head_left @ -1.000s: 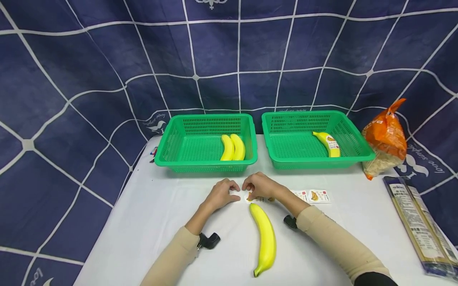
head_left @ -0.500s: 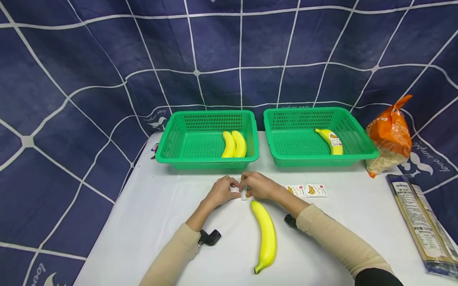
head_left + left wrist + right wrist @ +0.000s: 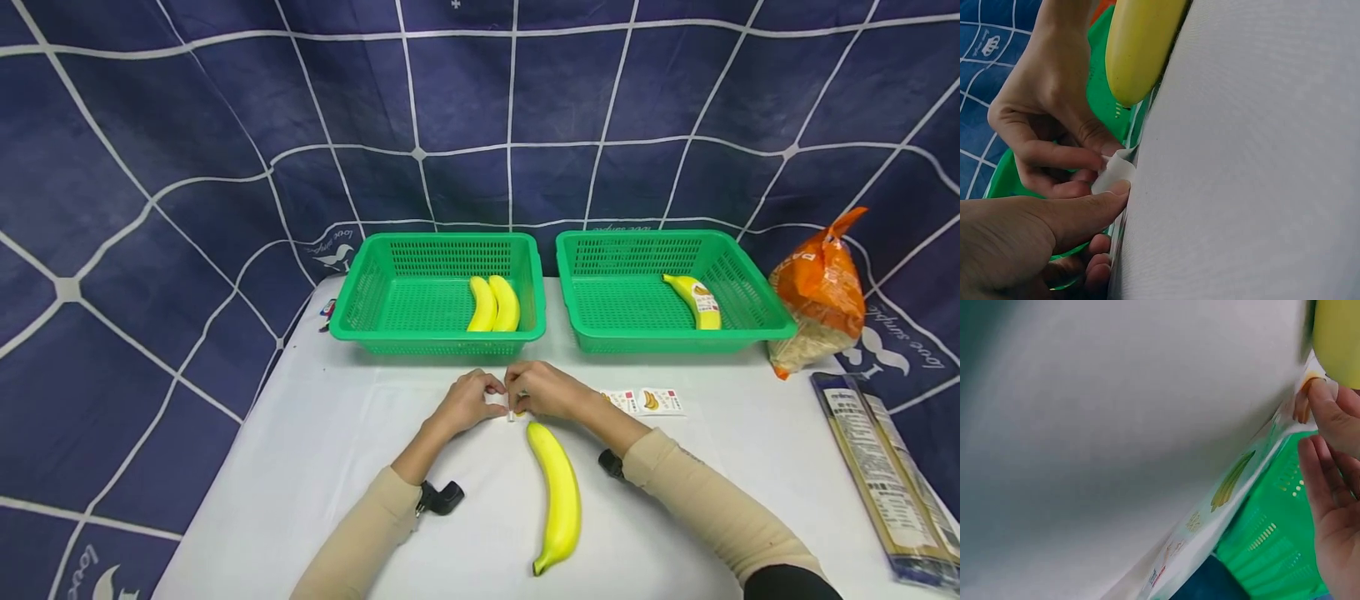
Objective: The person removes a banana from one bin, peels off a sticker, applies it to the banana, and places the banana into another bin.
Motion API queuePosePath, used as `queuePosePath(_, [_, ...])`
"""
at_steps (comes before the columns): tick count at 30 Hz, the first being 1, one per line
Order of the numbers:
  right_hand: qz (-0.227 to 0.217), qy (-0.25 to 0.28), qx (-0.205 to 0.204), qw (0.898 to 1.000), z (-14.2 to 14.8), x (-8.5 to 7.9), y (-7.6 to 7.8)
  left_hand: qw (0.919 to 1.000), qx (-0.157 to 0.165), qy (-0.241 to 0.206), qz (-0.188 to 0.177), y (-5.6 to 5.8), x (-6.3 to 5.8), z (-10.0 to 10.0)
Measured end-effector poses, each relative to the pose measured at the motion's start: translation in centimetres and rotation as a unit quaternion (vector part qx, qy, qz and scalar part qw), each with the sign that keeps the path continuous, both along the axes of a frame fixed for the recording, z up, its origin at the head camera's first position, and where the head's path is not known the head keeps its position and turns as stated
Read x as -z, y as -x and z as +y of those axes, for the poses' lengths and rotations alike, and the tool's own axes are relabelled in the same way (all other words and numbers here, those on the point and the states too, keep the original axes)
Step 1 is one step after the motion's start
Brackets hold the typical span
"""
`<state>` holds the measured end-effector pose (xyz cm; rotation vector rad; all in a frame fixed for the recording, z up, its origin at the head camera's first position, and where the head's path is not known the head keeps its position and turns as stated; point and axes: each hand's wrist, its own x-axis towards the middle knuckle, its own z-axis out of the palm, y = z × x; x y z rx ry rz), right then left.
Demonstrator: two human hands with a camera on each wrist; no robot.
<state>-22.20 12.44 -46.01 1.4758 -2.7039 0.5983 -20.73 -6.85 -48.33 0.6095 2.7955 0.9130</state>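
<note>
A strip of banana-picture stickers (image 3: 658, 402) lies across the white table under my right forearm. At its left end my left hand (image 3: 467, 402) pinches the white paper (image 3: 1115, 175), thumb on top in the left wrist view. My right hand (image 3: 546, 390) pinches the same end from the other side, where the paper curls up between the fingertips. In the right wrist view the strip's printed bananas (image 3: 1232, 482) run up toward the fingers. A yellow banana (image 3: 558, 500) lies just below the hands, its upper tip close to the strip.
Behind the hands stand two green baskets: the left basket (image 3: 390, 335) holds two bananas (image 3: 495, 305), and the right basket (image 3: 637, 340) holds one banana (image 3: 697, 302) with a sticker. An orange bag (image 3: 821, 287) and flat packages (image 3: 881, 471) sit at the right.
My right hand has shifted slightly left, closer to my left hand. The sticker end, flat and visible earlier, now curls up between my fingers. The banana stays put.
</note>
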Motion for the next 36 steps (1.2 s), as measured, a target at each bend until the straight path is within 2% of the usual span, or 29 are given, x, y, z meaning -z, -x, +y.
queuePosePath(3, [-0.008,0.0,0.007,1.0,0.2,-0.2,0.1,1.0,-0.001,-0.002,0.005,0.1,-0.2,0.1])
queuePosePath(13, [0.014,-0.028,0.008,0.999,0.5,-0.7,-0.2,0.9999,0.01,0.012,0.004,-0.2,-0.5,0.1])
queuePosePath(25, [-0.101,-0.015,0.017,0.995,1.5,-1.2,0.1,0.999,0.019,0.038,-0.011,-0.8,-0.6,0.4])
queuePosePath(36, [-0.136,0.008,0.027,0.99,2.0,-1.4,0.1,0.9982,0.021,0.055,-0.008,-1.1,-0.6,0.6])
